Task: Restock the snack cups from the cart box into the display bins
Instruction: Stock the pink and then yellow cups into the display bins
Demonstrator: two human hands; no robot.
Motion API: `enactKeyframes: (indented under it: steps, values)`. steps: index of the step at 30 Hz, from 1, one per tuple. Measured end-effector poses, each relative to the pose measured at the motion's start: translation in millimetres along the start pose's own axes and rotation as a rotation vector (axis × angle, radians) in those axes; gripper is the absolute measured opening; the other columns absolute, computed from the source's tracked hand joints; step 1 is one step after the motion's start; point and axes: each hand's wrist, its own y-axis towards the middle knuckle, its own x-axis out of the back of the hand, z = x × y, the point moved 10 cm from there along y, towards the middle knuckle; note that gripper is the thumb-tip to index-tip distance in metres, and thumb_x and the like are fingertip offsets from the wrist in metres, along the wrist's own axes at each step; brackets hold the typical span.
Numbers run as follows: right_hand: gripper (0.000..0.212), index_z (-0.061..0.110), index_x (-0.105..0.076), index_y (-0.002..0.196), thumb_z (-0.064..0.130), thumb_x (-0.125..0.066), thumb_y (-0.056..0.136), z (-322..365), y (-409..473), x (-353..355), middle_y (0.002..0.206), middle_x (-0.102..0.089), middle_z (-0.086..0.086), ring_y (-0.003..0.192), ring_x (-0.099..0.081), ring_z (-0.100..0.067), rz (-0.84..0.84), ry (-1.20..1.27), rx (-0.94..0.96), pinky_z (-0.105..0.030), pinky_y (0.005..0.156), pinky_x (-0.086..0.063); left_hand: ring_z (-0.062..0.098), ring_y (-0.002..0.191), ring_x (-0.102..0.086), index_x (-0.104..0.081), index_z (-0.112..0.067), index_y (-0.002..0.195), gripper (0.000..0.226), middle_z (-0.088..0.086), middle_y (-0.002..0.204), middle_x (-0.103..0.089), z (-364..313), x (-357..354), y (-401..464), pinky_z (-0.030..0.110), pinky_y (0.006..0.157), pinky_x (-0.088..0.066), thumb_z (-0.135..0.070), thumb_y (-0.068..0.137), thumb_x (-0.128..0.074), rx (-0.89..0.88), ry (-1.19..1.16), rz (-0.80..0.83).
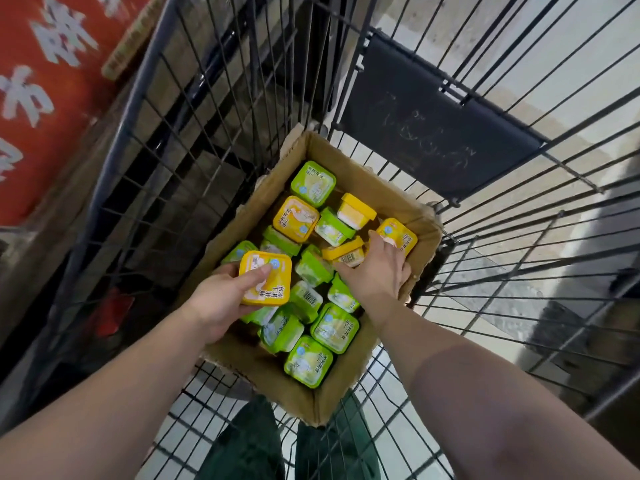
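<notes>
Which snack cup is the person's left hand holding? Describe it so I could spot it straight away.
Look into the wire cart at the open cardboard box of snack cups. At the box's left edge the left hand holds a yellow cup lid-up, thumb across its lid. The cups right around it are mostly green, and it is the only yellow one raised above the pile.

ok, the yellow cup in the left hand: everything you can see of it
The yellow cup is a squarish, rounded-corner plastic tub, lid up and slightly tilted. The lid carries dark printed characters, a pale picture and a small blue round mark. The left hand holds it in its grip just above the green cups in the cardboard box, thumb across the lid.
</notes>
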Motion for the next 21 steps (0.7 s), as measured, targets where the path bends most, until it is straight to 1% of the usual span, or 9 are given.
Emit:
enactKeyframes:
  steps: [2, 4, 6, 9, 11, 13, 15, 18, 21]
  values:
    - [0.095, 0.022, -0.034, 0.142, 0.068, -0.068, 0.066, 0.3, -0.2, -9.7, 0.143, -0.044, -0.003, 0.139, -0.025, -0.026, -0.012, -0.012, -0.007, -0.049, 0.114, -0.009, 0.022, 0.089, -0.065, -0.04, -0.02, 0.107, 0.031, 0.005, 0.093, -0.067, -0.3, -3.0, -0.7, 0.04, 0.089, -0.047, -0.017, 0.088, -0.064, -0.013, -0.026, 0.005]
    - [0.099, 0.02, -0.037, 0.141, 0.074, -0.066, 0.062, -0.1, -0.1, -16.6, 0.142, -0.046, -0.004, 0.138, -0.027, -0.026, -0.049, -0.026, -0.015, -0.049, 0.115, -0.006, 0.023, 0.09, -0.065, -0.042, -0.021, 0.104, 0.027, 0.006, 0.094, -0.067, 3.2, -4.1, 0.3, 0.041, 0.089, -0.047, -0.017, 0.088, -0.064, -0.014, -0.026, 0.009]
    - [0.098, 0.02, -0.041, 0.138, 0.074, -0.067, 0.061, -1.9, 1.2, -22.6, 0.139, -0.047, -0.005, 0.136, -0.029, -0.026, -0.079, -0.038, -0.022, -0.05, 0.114, -0.006, 0.022, 0.09, -0.066, -0.047, -0.019, 0.099, 0.02, 0.006, 0.096, -0.068, 9.5, -1.5, 2.5, 0.038, 0.084, -0.05, -0.018, 0.088, -0.064, -0.009, -0.019, 0.01]
    - [0.089, 0.021, -0.051, 0.128, 0.073, -0.07, 0.058, -2.6, 2.7, -23.4, 0.135, -0.051, -0.004, 0.133, -0.031, -0.026, -0.103, -0.018, -0.019, -0.05, 0.114, -0.009, 0.021, 0.089, -0.068, -0.053, -0.017, 0.102, 0.02, 0.008, 0.1, -0.07, 18.3, 1.0, 2.5, 0.033, 0.073, -0.052, -0.02, 0.087, -0.065, 0.003, 0.0, 0.023]
    - [0.086, 0.021, -0.054, 0.124, 0.071, -0.072, 0.057, -2.8, -0.5, -19.6, 0.132, -0.054, -0.003, 0.133, -0.032, -0.026, -0.114, 0.037, -0.01, -0.05, 0.114, -0.01, 0.021, 0.088, -0.069, -0.054, -0.018, 0.097, 0.014, 0.007, 0.097, -0.071, 20.4, 3.8, -0.7, 0.034, 0.074, -0.053, -0.019, 0.087, -0.065, -0.007, -0.01, 0.027]
    - [0.085, 0.022, -0.05, 0.129, 0.066, -0.075, 0.059, -2.5, -10.1, -13.4, 0.134, -0.053, -0.002, 0.136, -0.029, -0.024, -0.1, 0.086, -0.007, -0.049, 0.114, -0.011, 0.021, 0.087, -0.069, -0.057, -0.017, 0.098, 0.014, 0.007, 0.097, -0.072, 21.9, 6.2, -5.8, 0.035, 0.075, -0.053, -0.02, 0.087, -0.066, -0.011, -0.016, 0.035]
    - [0.084, 0.021, -0.046, 0.134, 0.056, -0.078, 0.063, 3.2, -27.4, 0.2, 0.134, -0.054, -0.001, 0.134, -0.032, -0.023, -0.079, 0.166, 0.006, -0.044, 0.111, -0.019, 0.02, 0.086, -0.07, -0.059, -0.014, 0.102, 0.018, 0.007, 0.096, -0.073, 20.8, 8.4, -15.1, 0.034, 0.074, -0.054, -0.021, 0.087, -0.066, -0.014, -0.018, 0.048]
    - [0.076, 0.02, -0.049, 0.13, 0.038, -0.084, 0.065, 21.3, -62.5, 22.9, 0.113, -0.059, 0.008, 0.116, -0.053, -0.016, -0.018, 0.413, 0.052, -0.028, 0.095, -0.04, 0.023, 0.091, -0.07, -0.059, -0.009, 0.11, 0.029, 0.01, 0.101, -0.073, 12.8, 14.2, -38.5, 0.039, 0.083, -0.054, -0.022, 0.086, -0.068, -0.017, -0.038, 0.066]
    - [0.08, 0.022, -0.045, 0.129, 0.033, -0.088, 0.062, 52.7, -107.5, 42.9, 0.111, -0.063, 0.006, 0.103, -0.062, -0.011, 0.058, 0.56, 0.104, -0.028, 0.09, -0.05, 0.025, 0.094, -0.068, -0.058, -0.006, 0.119, 0.039, 0.014, 0.109, -0.07, -2.5, 23.7, -70.2, 0.041, 0.084, -0.054, -0.025, 0.087, -0.067, -0.035, -0.067, 0.092]
